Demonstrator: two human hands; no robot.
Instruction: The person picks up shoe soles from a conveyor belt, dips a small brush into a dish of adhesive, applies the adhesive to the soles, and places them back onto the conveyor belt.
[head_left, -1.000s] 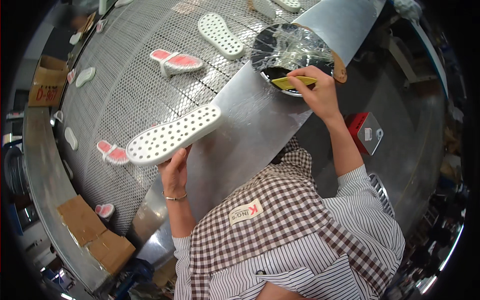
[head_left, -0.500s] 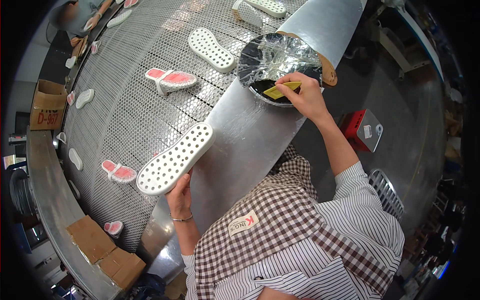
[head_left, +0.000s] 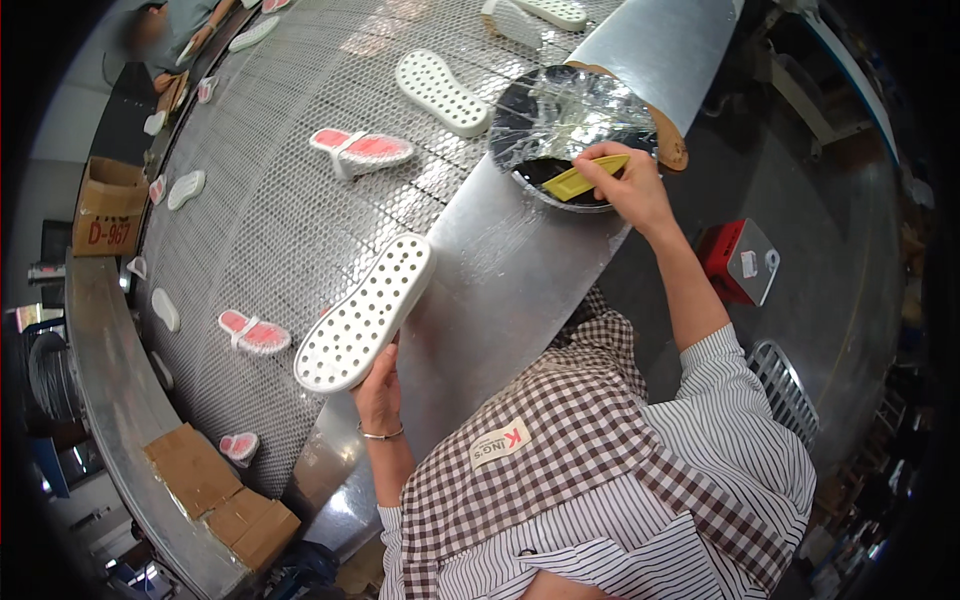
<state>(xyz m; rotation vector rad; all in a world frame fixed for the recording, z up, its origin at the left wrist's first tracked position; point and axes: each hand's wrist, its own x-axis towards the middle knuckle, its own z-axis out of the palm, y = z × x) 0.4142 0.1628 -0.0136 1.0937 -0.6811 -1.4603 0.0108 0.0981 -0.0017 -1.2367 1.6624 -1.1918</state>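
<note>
My left hand (head_left: 378, 392) is closed around the edge of a white slipper sole (head_left: 366, 315), with its holed underside facing up. Its fingers are partly hidden beneath the sole, which is held at a slant above the metal edge. My right hand (head_left: 632, 192) pinches a flat yellow-handled tool (head_left: 585, 177) over a round bowl (head_left: 520, 160). The tool's lower end is hidden in the bowl's dark opening. Crinkled shiny film (head_left: 590, 110) covers most of the bowl's top.
A mesh conveyor (head_left: 300, 220) carries several white soles and pink-lined slippers (head_left: 362, 150). A smooth metal ledge (head_left: 470, 270) runs along its near side. Cardboard (head_left: 220, 490) lies at the lower left; a red box (head_left: 738, 262) stands at right. Another person (head_left: 170, 45) works at far left.
The whole view has shifted slightly. The sole in my left hand stands at a steeper angle. More of the yellow handle shows in my right hand, still over the bowl.
</note>
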